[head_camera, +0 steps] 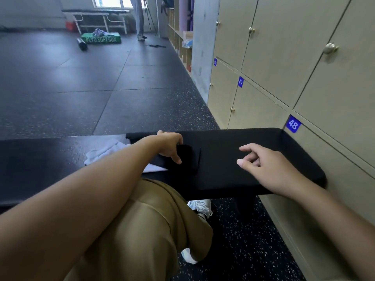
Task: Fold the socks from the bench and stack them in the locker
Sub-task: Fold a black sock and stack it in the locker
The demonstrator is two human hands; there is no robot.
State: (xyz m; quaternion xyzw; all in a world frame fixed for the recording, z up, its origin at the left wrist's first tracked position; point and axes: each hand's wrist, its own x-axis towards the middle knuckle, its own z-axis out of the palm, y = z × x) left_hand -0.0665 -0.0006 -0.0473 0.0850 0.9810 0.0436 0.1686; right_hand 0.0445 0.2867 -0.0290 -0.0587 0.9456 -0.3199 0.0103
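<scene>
Facing lockers (263, 57) labelled 50, 49, 48: left hand (169, 146) pressing black sock (188, 159), right hand (261, 163) loosely open, holding nothing.

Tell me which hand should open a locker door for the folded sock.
Right, probably. The right hand hovers empty over the bench end nearest the closed lockers, while the left hand rests on the black sock.
</scene>
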